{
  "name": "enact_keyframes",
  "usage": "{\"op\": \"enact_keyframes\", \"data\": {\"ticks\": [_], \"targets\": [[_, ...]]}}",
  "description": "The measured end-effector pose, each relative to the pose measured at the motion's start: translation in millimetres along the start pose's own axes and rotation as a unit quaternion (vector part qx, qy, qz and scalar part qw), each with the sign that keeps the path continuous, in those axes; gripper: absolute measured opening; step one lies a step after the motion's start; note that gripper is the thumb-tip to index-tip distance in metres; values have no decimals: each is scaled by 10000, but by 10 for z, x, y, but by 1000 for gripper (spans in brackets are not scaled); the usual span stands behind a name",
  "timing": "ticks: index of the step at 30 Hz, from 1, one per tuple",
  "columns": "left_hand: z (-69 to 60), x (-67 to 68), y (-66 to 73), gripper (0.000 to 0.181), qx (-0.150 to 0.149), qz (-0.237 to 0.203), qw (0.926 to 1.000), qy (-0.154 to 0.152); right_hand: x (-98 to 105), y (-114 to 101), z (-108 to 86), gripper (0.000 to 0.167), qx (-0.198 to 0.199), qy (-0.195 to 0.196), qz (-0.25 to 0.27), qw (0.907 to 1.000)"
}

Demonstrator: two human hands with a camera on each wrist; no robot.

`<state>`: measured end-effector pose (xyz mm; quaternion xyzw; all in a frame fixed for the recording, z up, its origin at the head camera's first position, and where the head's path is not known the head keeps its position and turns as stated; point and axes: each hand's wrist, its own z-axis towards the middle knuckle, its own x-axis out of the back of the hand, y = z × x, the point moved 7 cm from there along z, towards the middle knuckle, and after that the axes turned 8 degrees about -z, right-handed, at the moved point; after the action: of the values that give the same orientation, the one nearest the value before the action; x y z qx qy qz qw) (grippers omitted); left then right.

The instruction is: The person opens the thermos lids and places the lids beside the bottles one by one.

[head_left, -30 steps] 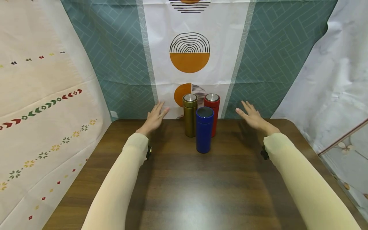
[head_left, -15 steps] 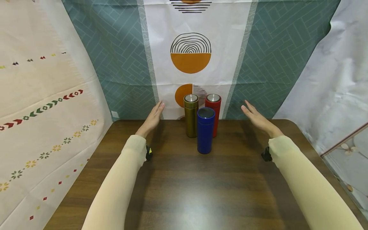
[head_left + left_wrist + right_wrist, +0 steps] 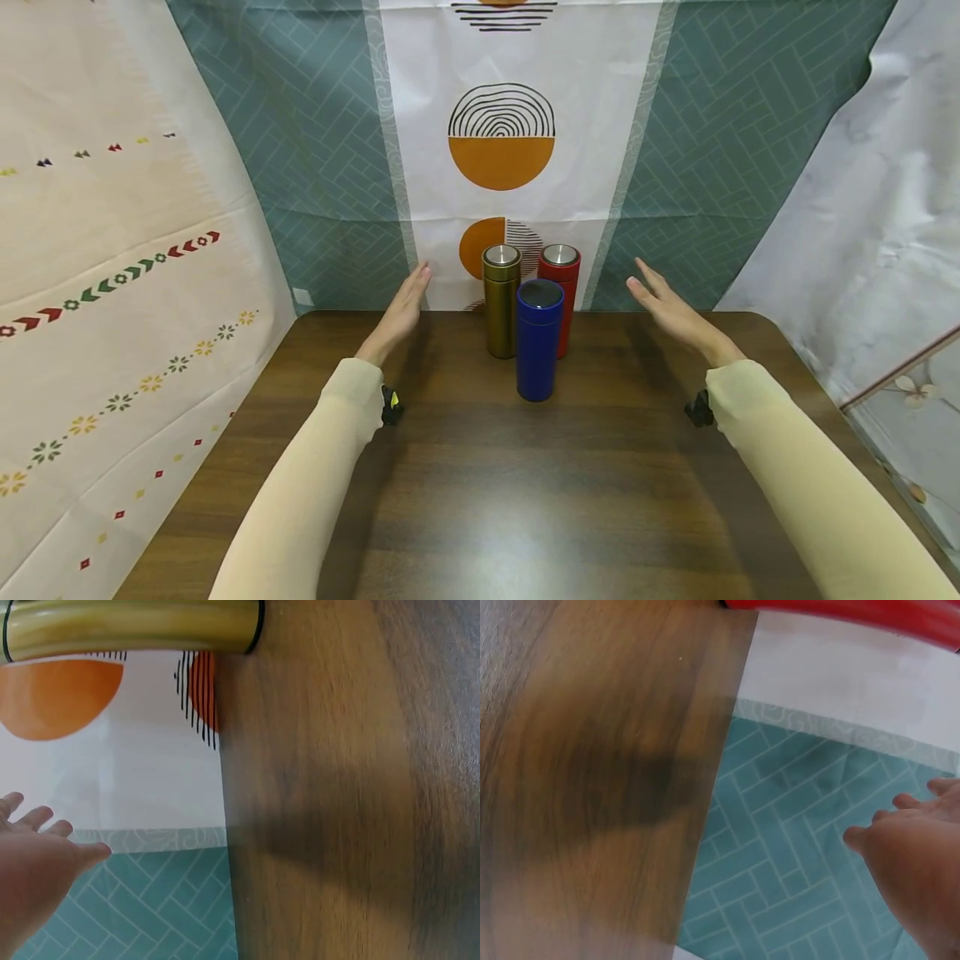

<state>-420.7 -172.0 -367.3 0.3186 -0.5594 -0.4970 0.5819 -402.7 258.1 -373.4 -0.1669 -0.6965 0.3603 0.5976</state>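
Observation:
Three thermos flasks stand upright in a tight cluster near the table's far edge. The blue flask (image 3: 537,350) is in front, the gold flask (image 3: 501,308) behind it to the left and the red flask (image 3: 562,275) behind it to the right, partly hidden by the blue one. To the left of the gold flask, my left hand (image 3: 401,308) hovers with straight fingers and holds nothing. On the other side, my right hand (image 3: 671,312) is held in the air, fingers extended, apart from the red flask. Both wrist views show the hands touching no flask.
The brown wooden table (image 3: 465,492) ends at a hanging patterned cloth (image 3: 502,167) in green and white. A cream printed cloth (image 3: 112,333) hangs along the left side. Pale cloth (image 3: 885,208) hangs on the right. Each wrist carries a small black device (image 3: 392,406).
Both hands have turned from spread, palms-down poses to more edge-on ones, with the fingers closer together. The flasks keep their places on the table; the head view has shifted slightly.

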Motion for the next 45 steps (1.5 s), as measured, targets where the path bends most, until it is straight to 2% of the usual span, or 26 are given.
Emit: {"op": "enact_keyframes", "data": {"ticks": [7, 11, 17, 23, 32, 39, 41, 45], "targets": [[-79, -49, 80, 66, -132, -244, 9996, 21, -34, -79, -32, 73, 136, 42, 145, 9998], [-133, -85, 127, 62, -232, -346, 9991, -110, -60, -134, -77, 71, 243, 19, 219, 9995], [-202, -141, 164, 64, -327, -255, 9988, -250, -83, -189, -142, 71, 368, 68, 173, 9992], [-234, -189, 203, 65, -504, -106, 9985, -161, -143, -234, -183, 71, 536, 78, 191, 9984], [-298, -234, 299, 61, -661, -321, 9973, 78, -247, -390, -280, 70, 843, 83, 378, 9957], [-378, -319, 386, 56, -748, -509, 9959, 0, -340, -483, -361, 69, 1030, 213, 477, 9933], [-461, -357, 510, 55, -751, -554, 9956, -66, -368, -502, -375, 68, 1105, 252, 551, 9920], [-489, -393, 544, 54, -766, -562, 9954, -78, -408, -559, -389, 67, 1249, 296, 707, 9892]]}}
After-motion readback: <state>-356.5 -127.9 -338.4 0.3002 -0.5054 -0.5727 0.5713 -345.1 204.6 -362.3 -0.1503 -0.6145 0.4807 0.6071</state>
